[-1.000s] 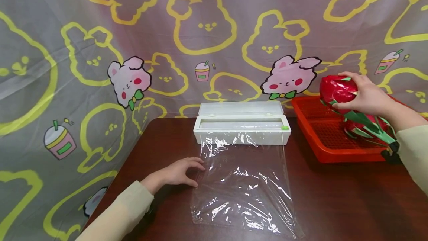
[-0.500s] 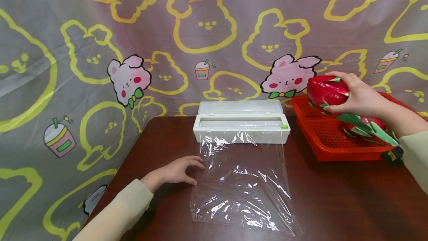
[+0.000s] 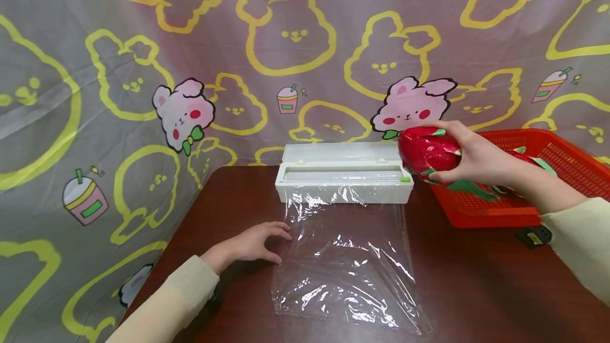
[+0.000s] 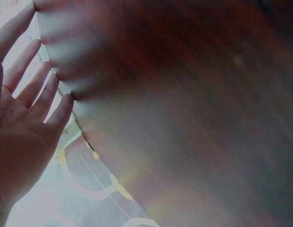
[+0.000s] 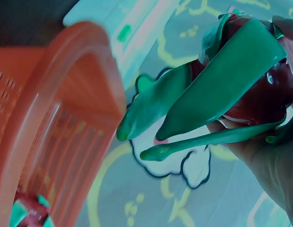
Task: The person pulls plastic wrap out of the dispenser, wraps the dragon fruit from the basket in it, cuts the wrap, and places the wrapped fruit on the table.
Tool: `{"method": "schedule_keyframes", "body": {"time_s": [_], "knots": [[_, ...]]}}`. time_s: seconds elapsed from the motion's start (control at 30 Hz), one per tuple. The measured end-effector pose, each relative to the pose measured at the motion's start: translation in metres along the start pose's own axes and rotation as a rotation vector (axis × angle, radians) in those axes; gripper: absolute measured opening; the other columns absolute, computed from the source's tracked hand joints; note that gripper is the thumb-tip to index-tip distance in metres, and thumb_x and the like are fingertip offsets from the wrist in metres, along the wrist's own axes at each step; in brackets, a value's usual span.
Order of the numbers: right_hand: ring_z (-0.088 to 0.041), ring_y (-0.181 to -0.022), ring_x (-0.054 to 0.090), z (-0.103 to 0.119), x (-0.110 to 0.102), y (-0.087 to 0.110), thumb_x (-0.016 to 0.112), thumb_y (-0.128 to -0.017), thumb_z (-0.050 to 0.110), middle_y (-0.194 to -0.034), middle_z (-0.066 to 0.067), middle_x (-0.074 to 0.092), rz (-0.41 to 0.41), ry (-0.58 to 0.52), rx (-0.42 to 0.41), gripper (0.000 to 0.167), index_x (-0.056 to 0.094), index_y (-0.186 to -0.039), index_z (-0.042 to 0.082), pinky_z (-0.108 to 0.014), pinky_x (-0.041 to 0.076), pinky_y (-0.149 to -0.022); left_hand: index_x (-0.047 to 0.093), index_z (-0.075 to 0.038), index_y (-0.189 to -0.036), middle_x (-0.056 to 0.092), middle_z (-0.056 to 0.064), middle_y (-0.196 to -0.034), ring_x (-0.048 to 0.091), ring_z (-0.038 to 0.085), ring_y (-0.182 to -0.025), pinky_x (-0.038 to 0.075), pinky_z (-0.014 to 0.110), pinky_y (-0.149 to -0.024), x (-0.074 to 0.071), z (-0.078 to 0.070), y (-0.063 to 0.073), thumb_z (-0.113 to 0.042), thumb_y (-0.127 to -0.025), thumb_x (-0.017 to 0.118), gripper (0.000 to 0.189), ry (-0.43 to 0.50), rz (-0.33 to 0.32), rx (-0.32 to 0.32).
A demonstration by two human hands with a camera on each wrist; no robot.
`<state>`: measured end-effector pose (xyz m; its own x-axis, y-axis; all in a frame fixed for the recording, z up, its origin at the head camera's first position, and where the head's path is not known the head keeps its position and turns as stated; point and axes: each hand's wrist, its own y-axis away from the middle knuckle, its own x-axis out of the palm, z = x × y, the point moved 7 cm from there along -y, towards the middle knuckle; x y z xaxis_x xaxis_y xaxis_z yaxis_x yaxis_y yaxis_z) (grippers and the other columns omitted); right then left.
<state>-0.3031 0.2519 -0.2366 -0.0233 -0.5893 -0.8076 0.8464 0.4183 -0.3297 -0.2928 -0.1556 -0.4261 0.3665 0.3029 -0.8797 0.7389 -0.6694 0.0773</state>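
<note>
My right hand (image 3: 481, 160) grips a glossy red dragon fruit (image 3: 429, 152) with green leafy scales, raised between the basket and the wrap box. In the right wrist view its long green scales (image 5: 226, 85) point away from the palm. Clear plastic wrap (image 3: 348, 269) lies spread on the table, drawn from a white wrap dispenser (image 3: 343, 195) with its lid raised and a green slider (image 3: 405, 179). At the wrap's left edge is my left hand (image 3: 252, 242), fingertips down on the table; the left wrist view shows its fingers (image 4: 42, 97) spread and holding nothing.
An orange-red plastic basket (image 3: 495, 218) stands at the right, with another dragon fruit (image 5: 32, 213) inside. A small black object (image 3: 534, 237) lies beside the basket's front. Behind the brown table (image 3: 467, 290) hangs a cartoon-print cloth (image 3: 295, 15).
My right hand has carried the dragon fruit left and somewhat lower, from over the basket toward the wrap dispenser's right end. The left hand has stayed in place.
</note>
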Motion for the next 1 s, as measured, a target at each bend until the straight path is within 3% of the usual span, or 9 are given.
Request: {"method": "schedule_keyframes", "body": {"time_s": [0.23, 0.43, 0.7, 1.0], "knots": [[-0.031, -0.113, 0.044, 0.02, 0.025, -0.005, 0.094, -0.058, 0.011, -0.126, -0.008, 0.045, 0.061, -0.066, -0.062, 0.104, 0.036, -0.145, 0.019, -0.039, 0.057, -0.068, 0.066, -0.014, -0.123, 0.05, 0.008, -0.139, 0.042, 0.031, -0.131, 0.034, 0.05, -0.106, -0.001, 0.0, 0.0, -0.023, -0.078, 0.083, 0.049, -0.009, 0.002, -0.002], [-0.034, -0.116, 0.044, 0.029, 0.056, -0.01, 0.094, -0.059, 0.015, -0.128, -0.008, 0.044, 0.143, -0.1, -0.122, 0.105, 0.035, -0.145, 0.021, -0.04, 0.057, -0.071, 0.067, -0.013, -0.122, 0.05, 0.01, -0.139, 0.043, 0.033, -0.13, 0.034, 0.052, -0.105, -0.001, -0.001, 0.0, -0.024, -0.078, 0.083, 0.049, -0.013, -0.005, 0.008], [-0.032, -0.115, 0.047, 0.038, 0.099, -0.015, 0.095, -0.055, 0.017, -0.128, -0.005, 0.046, 0.239, -0.162, -0.102, 0.105, 0.036, -0.143, 0.025, -0.036, 0.057, -0.073, 0.066, -0.014, -0.123, 0.049, 0.01, -0.14, 0.041, 0.033, -0.132, 0.033, 0.052, -0.106, 0.001, 0.0, -0.002, -0.024, -0.078, 0.083, 0.049, -0.003, 0.007, -0.001], [-0.028, -0.117, 0.047, 0.053, 0.141, -0.025, 0.093, -0.059, 0.015, -0.131, -0.002, 0.045, 0.313, -0.257, -0.146, 0.103, 0.035, -0.143, 0.027, -0.032, 0.056, -0.076, 0.066, -0.014, -0.123, 0.049, 0.009, -0.14, 0.041, 0.032, -0.132, 0.033, 0.051, -0.106, 0.001, 0.003, -0.002, -0.025, -0.078, 0.083, 0.049, -0.013, 0.001, -0.005]]}}
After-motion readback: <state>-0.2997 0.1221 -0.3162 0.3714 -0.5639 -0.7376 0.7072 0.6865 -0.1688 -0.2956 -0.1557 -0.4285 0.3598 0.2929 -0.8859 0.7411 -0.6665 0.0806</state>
